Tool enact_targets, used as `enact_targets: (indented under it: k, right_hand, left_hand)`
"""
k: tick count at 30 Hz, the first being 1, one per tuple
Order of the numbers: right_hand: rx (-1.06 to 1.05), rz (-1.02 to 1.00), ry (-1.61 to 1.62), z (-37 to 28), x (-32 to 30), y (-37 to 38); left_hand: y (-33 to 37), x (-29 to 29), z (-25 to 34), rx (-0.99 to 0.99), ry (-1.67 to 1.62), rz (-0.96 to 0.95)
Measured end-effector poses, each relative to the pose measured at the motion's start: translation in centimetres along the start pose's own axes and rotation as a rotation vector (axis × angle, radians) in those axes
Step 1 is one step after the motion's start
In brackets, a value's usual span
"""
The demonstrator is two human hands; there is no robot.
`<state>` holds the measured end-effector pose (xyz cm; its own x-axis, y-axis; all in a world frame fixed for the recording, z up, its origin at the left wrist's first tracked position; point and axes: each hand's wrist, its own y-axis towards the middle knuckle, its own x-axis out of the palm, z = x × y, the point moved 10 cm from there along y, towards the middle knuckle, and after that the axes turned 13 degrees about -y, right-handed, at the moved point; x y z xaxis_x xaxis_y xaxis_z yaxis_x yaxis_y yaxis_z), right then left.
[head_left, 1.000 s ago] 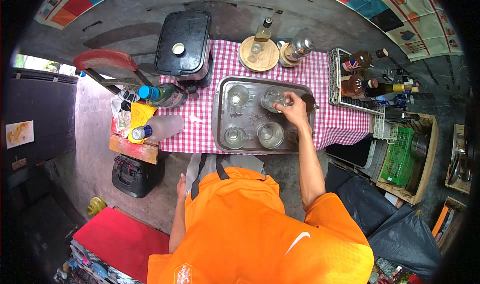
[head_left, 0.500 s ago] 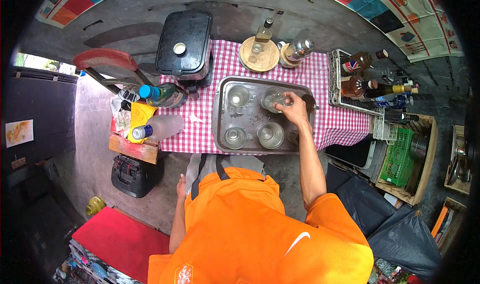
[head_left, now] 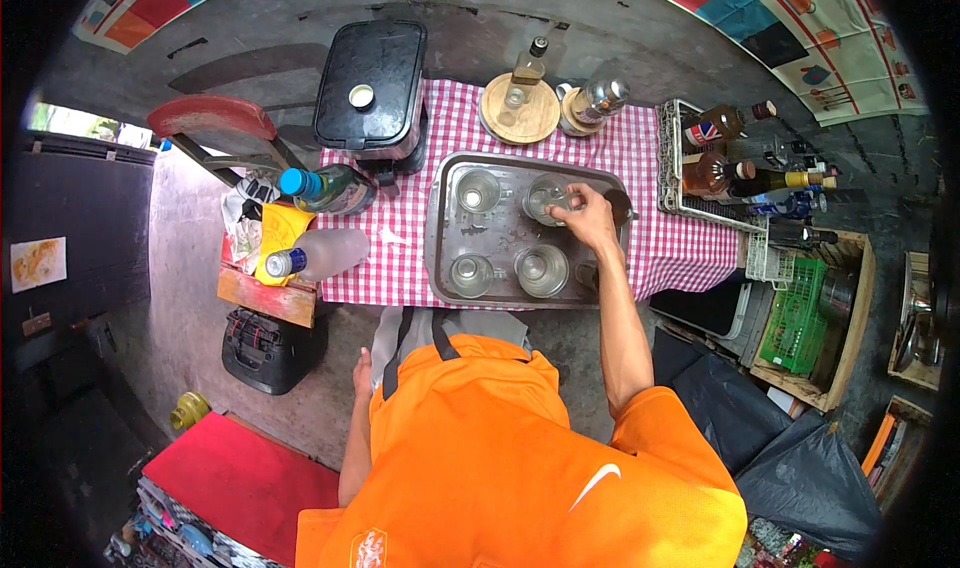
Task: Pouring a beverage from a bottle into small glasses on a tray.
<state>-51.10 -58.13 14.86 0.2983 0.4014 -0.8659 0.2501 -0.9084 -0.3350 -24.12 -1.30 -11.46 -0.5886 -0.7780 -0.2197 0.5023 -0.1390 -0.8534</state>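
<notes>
My right hand reaches over a grey serving tray and pinches the rim of a clear drinking glass in its far middle part. Left of it stands another clear glass. Nearer me are two more, a smaller glass and a wider glass. A dark cup sits just right of my fingers. By the tray's near right corner another glass is partly hidden behind my wrist. My left hand hangs low beside my leg, holding nothing, its fingers loosely stretched.
The tray lies on a red-checked tablecloth. Left are a blue-capped bottle, a frosted bottle and a black lidded container. Behind is a round wooden board with a small bottle; right, a wire rack of bottles.
</notes>
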Motion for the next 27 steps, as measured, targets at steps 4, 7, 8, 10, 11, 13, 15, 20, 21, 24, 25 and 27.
enact_targets:
  k: [4,7,8,10,11,13,15,20,21,24,25,27]
  right_hand:
    - [-0.006,-0.006,-0.014,-0.1,0.1,0.2]
    - [0.009,-0.019,-0.015,0.1,0.2,0.2]
    - [0.011,-0.018,-0.016,0.1,0.1,0.2]
    - [0.008,-0.019,-0.031,0.0,0.0,0.2]
    - [0.005,-0.021,-0.032,-0.2,0.0,0.2]
    - [0.013,-0.028,-0.026,-0.3,0.0,0.1]
    - [0.017,-0.034,-0.02,-0.1,0.0,0.3]
    - [-0.008,-0.03,-0.067,0.0,-0.1,1.0]
    - [0.006,-0.032,-0.064,0.3,-0.1,1.0]
    - [0.01,-0.044,-0.052,0.6,0.0,1.5]
    - [0.01,-0.045,-0.04,0.8,0.0,1.6]
    - [-0.01,-0.029,-0.057,0.9,-0.2,1.9]
  left_hand:
    - [0.7,0.0,-0.5,0.104,-0.036,-0.058]
    - [-1.7,1.4,1.4,0.101,0.046,-0.041]
    - [-2.0,1.5,1.9,0.104,0.075,-0.038]
    - [-2.2,1.4,1.9,0.105,0.101,-0.033]
    - [-1.9,1.2,1.4,0.105,0.074,-0.037]
    - [-1.8,1.2,1.1,0.103,0.047,-0.045]
    - [-1.9,1.4,1.1,0.087,0.047,-0.03]
    - [-2.1,1.7,1.0,0.099,-0.005,-0.051]
    - [-2.5,2.2,1.7,0.113,-0.021,-0.072]
    - [-1.5,1.6,0.3,0.139,-0.069,-0.08]
    - [-1.3,1.5,0.2,0.136,-0.073,-0.081]
    - [-1.0,1.9,-0.2,0.121,-0.066,-0.129]
